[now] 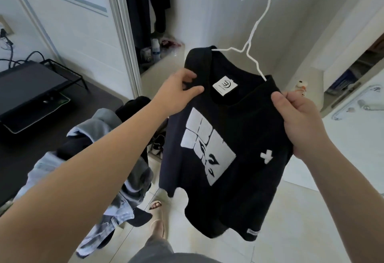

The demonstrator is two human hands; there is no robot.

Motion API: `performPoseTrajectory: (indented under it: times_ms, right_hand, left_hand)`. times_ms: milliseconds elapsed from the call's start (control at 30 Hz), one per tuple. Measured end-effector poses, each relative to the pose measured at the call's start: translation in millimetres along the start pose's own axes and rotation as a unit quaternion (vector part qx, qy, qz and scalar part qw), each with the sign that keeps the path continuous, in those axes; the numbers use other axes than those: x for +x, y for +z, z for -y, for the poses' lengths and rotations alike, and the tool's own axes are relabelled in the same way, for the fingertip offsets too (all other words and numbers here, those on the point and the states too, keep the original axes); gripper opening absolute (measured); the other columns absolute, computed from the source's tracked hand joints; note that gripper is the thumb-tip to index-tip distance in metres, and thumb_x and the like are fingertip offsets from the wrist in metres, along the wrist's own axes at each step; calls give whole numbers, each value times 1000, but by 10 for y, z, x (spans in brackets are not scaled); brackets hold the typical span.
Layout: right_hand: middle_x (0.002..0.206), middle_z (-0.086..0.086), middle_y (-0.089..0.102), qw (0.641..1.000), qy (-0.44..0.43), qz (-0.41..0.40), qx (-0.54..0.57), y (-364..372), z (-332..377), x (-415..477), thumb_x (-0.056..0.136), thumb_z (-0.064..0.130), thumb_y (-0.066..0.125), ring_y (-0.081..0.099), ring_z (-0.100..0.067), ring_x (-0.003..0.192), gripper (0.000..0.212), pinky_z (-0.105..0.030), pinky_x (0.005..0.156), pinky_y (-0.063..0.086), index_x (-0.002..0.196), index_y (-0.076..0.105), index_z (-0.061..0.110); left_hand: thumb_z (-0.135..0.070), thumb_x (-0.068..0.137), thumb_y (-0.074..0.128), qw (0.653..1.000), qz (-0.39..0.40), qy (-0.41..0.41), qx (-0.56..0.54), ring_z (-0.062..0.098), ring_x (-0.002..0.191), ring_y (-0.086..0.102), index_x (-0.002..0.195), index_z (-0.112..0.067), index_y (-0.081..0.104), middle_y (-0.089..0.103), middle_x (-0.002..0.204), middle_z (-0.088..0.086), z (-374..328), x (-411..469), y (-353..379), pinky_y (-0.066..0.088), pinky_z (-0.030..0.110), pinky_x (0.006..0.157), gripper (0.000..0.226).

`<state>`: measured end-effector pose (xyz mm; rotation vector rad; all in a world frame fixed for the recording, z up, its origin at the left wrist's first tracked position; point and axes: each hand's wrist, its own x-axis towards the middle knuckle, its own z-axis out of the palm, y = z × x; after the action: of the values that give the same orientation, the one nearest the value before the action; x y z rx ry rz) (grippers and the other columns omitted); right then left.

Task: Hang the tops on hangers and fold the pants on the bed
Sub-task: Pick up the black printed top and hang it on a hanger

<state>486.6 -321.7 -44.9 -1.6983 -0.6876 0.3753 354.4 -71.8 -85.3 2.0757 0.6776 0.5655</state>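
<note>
**Top on hanger, both shoulders pinched: seating step nearly done**

The black top [228, 159] hangs in mid-air in front of the person, front print facing the camera, w/ the white hanger [252, 32] threaded through the neck and its hook sticking up above the collar. The left hand [176, 94] has a narrow pinch grip, thumb and fingers closed on the fabric at one shoulder. The right hand [301, 121] has its fingers curled round the other shoulder edge, thumb on top.

Step in hand, by the look of it: settling the shoulders over the hanger arms. The wire runs under the cloth on both sides, so the top seems about seated. Next move prob. calls for freeing one hand to take the hook, letting the top drop straight, then finding a place to hang it.

A pile of clothes [116, 138] beside the dark table [31, 159] waits: denim and grey items, so much of the task looks undone.

Hard to tell: whether the hanger ends reach fully into the shoulders (covered by fabric), what the pile rests on, and which items in it are tops vs pants. No bed or rail is in view.
</note>
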Motion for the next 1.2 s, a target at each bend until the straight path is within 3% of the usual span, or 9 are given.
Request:
performPoseTrajectory:
  times_ms: [167, 267, 367, 533, 633, 767, 933, 1100, 1200]
  right_hand:
    - [65, 11, 55, 999, -11, -29, -7, 460, 224, 611, 91, 44, 55, 54, -6, 60, 25, -25, 59, 49, 70, 59, 32]
    - [70, 6, 55, 998, -27, -49, 2, 798, 470, 1070, 92, 44, 54, 54, -9, 66, 25, -30, 64, 49, 71, 57, 31]
    - [78, -3, 51, 997, -48, -59, 23, 1162, 736, 1582, 94, 41, 53, 50, -16, 72, 25, -35, 68, 43, 75, 54, 24]
    - [86, -7, 57, 994, -70, -83, 26, 1628, 1130, 2411, 101, 35, 51, 56, -18, 76, 23, -39, 73, 49, 84, 56, 21]
    - [90, -7, 60, 991, -84, -93, 47, 1777, 1414, 2822, 103, 33, 51, 59, -20, 81, 20, -47, 80, 55, 97, 58, 15]
    - [75, 2, 56, 984, -130, -104, 61, 1871, 1781, 3328, 104, 31, 49, 55, -12, 71, 27, -30, 68, 47, 80, 52, 19]
    - [72, 1, 48, 971, -185, -106, 111, 1854, 2331, 3913, 103, 25, 49, 49, -12, 66, 33, -26, 63, 42, 71, 42, 19]
    - [78, -4, 47, 954, -238, -94, 154, 1758, 3063, 4455, 97, 15, 48, 49, -17, 71, 20, -31, 66, 41, 78, 43, 13]
    - [70, -3, 49, 945, -264, -90, 169, 1700, 3537, 4736, 97, 13, 47, 53, -16, 58, 25, -23, 54, 45, 73, 42, 14]
  left_hand:
    - [-38, 95, 68, 992, 116, 46, -24, -1, 79, 66, 100, -28, 68, 70, 99, -14, -10, 393, -74, 51, 17, 70, 11]
    - [-45, 93, 67, 986, 142, 78, -28, 2, 85, 67, 98, -32, 69, 70, 98, -16, -53, 665, -230, 53, 19, 77, 14]
    - [-50, 87, 72, 982, 158, 92, -48, 1, 96, 65, 108, -33, 66, 69, 104, -17, -58, 942, -428, 52, 22, 85, 27]
    - [-57, 74, 81, 980, 160, 114, -23, 2, 116, 54, 136, -32, 47, 55, 127, -17, -23, 1427, -624, 48, 30, 101, 75]
    - [-64, 69, 79, 988, 119, 95, -10, 10, 122, 52, 140, -35, 38, 50, 130, -16, -53, 1728, -655, 48, 41, 104, 87]
    - [-39, 87, 73, 994, 21, 110, 11, 16, 110, 60, 135, -29, 44, 57, 125, -7, -117, 2224, -739, 54, 43, 94, 58]
    - [-15, 94, 62, 979, -65, 187, 49, 17, 77, 63, 113, -20, 58, 62, 86, -4, -451, 2932, -1192, 57, 43, 71, 20]
    - [-13, 94, 61, 956, -119, 250, 94, 18, 80, 61, 99, -23, 52, 62, 84, -3, -989, 3492, -1746, 54, 41, 75, 14]
    - [-16, 96, 60, 941, -160, 267, 131, 19, 79, 62, 101, -19, 54, 64, 84, -1, -1341, 3764, -2065, 54, 41, 74, 8]
